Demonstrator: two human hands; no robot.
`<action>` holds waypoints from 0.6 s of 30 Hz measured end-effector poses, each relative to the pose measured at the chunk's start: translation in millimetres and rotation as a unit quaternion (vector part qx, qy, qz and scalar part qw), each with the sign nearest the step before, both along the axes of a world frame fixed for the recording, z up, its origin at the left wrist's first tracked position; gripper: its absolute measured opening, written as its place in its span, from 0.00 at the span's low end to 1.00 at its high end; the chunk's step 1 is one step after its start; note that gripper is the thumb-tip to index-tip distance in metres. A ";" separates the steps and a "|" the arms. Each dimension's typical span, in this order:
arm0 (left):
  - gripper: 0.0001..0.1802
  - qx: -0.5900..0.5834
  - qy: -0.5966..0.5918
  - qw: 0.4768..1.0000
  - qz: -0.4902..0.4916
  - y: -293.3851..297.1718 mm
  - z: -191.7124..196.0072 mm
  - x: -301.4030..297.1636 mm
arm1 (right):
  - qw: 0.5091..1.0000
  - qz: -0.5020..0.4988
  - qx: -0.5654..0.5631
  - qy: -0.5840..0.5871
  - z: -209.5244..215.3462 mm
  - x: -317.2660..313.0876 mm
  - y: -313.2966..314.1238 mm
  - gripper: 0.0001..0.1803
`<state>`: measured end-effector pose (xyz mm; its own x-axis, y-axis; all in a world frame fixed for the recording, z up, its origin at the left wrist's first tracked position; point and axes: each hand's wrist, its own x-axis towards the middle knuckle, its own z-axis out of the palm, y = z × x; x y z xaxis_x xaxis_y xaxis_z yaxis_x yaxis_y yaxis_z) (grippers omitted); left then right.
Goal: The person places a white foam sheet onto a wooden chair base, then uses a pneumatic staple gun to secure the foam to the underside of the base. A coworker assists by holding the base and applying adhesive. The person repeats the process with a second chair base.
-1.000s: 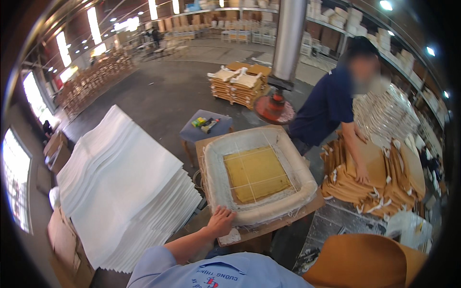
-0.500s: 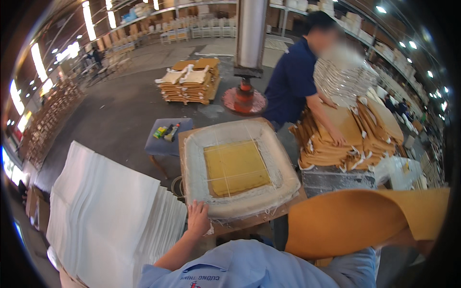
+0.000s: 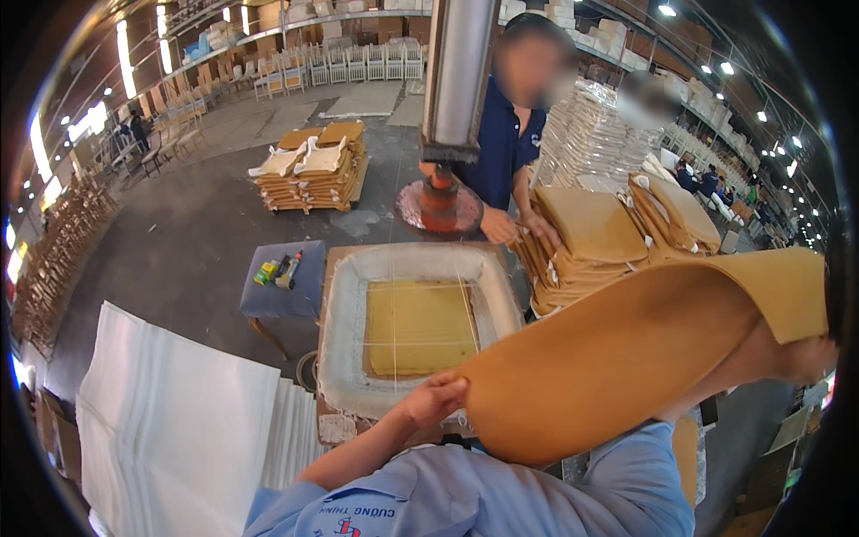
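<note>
My left hand point(image 3: 436, 400) pinches the near left corner of a large orange-brown foam sheet point(image 3: 599, 367). The sheet bows in a curve across my front, its far end curling over my right forearm. At the right rim, my right hand point(image 3: 810, 360) grips that curled end; it is blurred and its fingers are partly hidden. Left of the sheet is a padded off-white square frame point(image 3: 344, 313) on a board, strung with thin strings. A flat yellowish panel point(image 3: 420, 327) lies inside it. The sheet covers the frame's near right corner.
White sheets point(image 3: 179, 421) are stacked at my left. A blue stool point(image 3: 300, 304) holds small tools. A co-worker point(image 3: 501, 152) touches a stack of orange-brown pads point(image 3: 591, 233). A vertical post with a red round part point(image 3: 438, 206) hangs behind the frame. More pads point(image 3: 309, 179) stand on the floor.
My left hand has left the frame's edge and taken hold of the foam sheet's corner. The sheet has swung left over the frame. The co-worker has turned and shifted beside the pads.
</note>
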<state>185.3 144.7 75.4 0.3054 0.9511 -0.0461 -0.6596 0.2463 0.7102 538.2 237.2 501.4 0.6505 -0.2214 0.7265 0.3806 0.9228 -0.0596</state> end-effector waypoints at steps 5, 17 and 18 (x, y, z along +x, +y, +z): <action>0.23 -0.107 -0.081 0.947 0.293 35.2 36.7 -84.8 | 0.903 0.322 -0.237 0.159 -118.8 -41.5 124.2 0.14; 0.25 0.094 0.419 0.737 0.522 238.8 266.3 -301.2 | 0.782 0.490 -0.383 0.040 -131.7 -142.3 350.5 0.17; 0.25 0.135 0.433 0.702 0.548 232.7 312.4 -321.1 | 0.769 0.501 -0.391 0.064 -112.8 -150.5 352.7 0.16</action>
<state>-135.8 377.4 387.8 -0.6497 0.6023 0.4638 0.3608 -0.2927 0.8855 387.7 589.9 388.6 0.2875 0.9103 0.2979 -0.5532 0.4118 -0.7242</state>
